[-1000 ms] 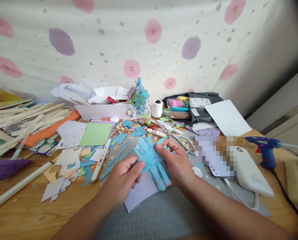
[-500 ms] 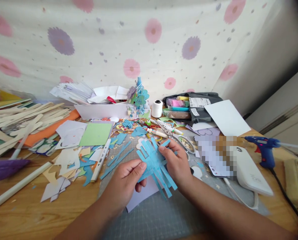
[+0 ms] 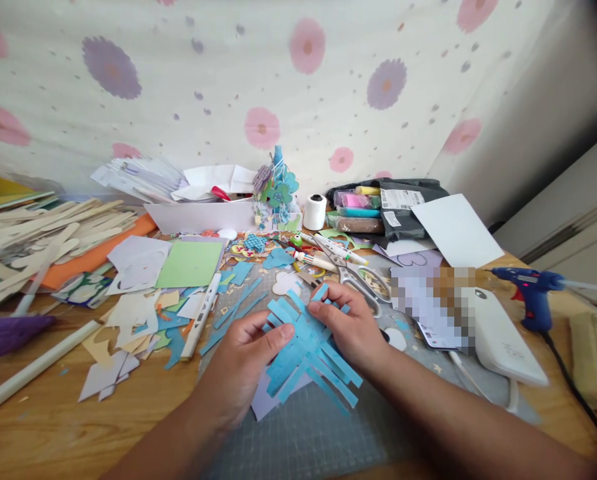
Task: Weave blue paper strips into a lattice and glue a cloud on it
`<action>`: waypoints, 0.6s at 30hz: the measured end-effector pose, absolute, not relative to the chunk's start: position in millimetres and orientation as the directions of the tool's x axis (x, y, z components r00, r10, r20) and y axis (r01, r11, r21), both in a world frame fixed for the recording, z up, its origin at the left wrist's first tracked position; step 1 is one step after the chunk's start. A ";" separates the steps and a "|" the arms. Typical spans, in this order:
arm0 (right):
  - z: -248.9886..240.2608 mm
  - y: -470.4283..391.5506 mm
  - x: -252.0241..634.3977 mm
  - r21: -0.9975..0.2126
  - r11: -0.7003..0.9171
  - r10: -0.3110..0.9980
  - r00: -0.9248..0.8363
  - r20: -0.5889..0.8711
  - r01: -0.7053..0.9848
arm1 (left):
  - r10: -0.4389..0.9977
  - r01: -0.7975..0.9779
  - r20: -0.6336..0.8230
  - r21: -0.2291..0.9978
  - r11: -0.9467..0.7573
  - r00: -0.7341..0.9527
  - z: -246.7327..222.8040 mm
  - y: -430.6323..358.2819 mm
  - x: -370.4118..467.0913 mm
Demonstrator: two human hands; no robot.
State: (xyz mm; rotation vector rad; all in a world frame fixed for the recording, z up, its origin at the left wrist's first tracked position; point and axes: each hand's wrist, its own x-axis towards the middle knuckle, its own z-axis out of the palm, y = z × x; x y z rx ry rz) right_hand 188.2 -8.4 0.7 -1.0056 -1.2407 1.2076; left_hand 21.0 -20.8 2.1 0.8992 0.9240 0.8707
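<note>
Crossed light-blue paper strips (image 3: 311, 343), woven together at the middle with loose ends sticking out, hang above the grey cutting mat (image 3: 298, 447). My left hand (image 3: 253, 353) pinches their left side between thumb and fingers. On the upper right, my right hand (image 3: 345, 323) grips strip ends with thumb and forefinger. Below the strips lies a sheet of lilac paper (image 3: 273, 397), partly covered. Loose blue strips (image 3: 233, 313) rest on the mat left of the hands. Scissors (image 3: 363, 280) lie just beyond my right hand.
Paper scraps (image 3: 138, 320), a white marker (image 3: 201, 317) and wooden sticks (image 3: 53, 233) cover the left side. A blue glue gun (image 3: 531, 290), a white power bank (image 3: 503, 340) and its cable are on the right. Behind stand a thread spool (image 3: 315, 213) and a decorated blue bottle (image 3: 279, 180).
The woven strips have turned and sunk slightly between my hands. My left hand has shifted a little left and my right fingers have changed their hold. The view has moved slightly.
</note>
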 end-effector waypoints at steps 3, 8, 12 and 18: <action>-0.5 -8.4 188.6 -0.989 0.127 0.982 -0.134 0.136 -0.076 | 0.909 -0.201 -0.296 0.910 0.362 0.295 0.7 -20.3 22.2; -2.0 -7.1 188.9 -0.985 0.169 0.975 -0.137 0.173 -0.041 | 0.931 -0.167 -0.282 0.931 0.324 0.234 -5.4 -20.4 22.3; -1.4 -6.7 187.8 -0.983 0.180 0.978 -0.100 0.184 -0.042 | 0.932 -0.177 -0.275 0.931 0.319 0.235 -6.0 -22.0 22.7; -0.8 -6.6 186.5 -0.979 0.153 0.981 -0.103 0.167 -0.132 | 0.931 -0.130 -0.286 0.939 0.320 0.227 -6.0 -21.1 21.6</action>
